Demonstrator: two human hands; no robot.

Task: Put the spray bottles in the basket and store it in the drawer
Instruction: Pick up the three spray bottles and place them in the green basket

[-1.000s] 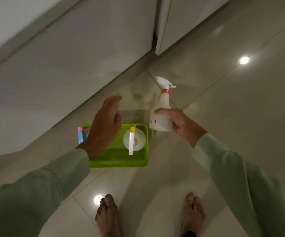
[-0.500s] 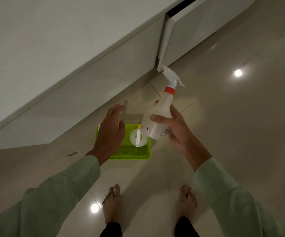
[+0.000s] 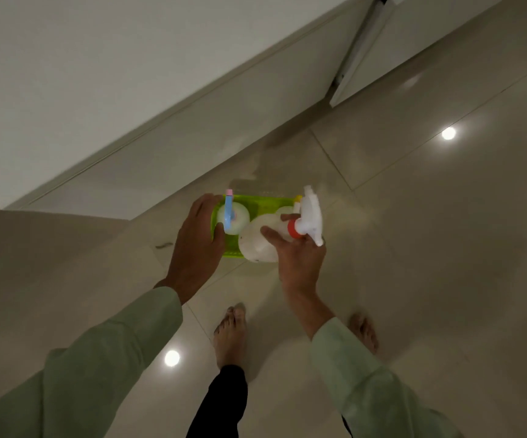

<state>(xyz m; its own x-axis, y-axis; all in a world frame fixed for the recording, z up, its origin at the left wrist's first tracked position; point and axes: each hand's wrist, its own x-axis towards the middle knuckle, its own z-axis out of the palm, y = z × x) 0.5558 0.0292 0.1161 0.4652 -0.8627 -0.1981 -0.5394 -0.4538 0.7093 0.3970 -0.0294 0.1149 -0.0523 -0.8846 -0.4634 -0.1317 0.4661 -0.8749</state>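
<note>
On a glossy tiled floor (image 3: 414, 248) beside white cabinets (image 3: 129, 90): right hand (image 3: 298, 260) fingers wrapped round the white spray bottle (image 3: 260, 240), lowering into the green basket (image 3: 267, 205), left hand (image 3: 197, 245) open, steadying its rim.

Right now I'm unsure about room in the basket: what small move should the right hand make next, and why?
Probably lower the big white spray bottle straight down into the green basket. The right hand holds it in a closed grip over the basket's right part, beside the blue-topped bottle, while the left hand rests at the basket's left edge.
</note>
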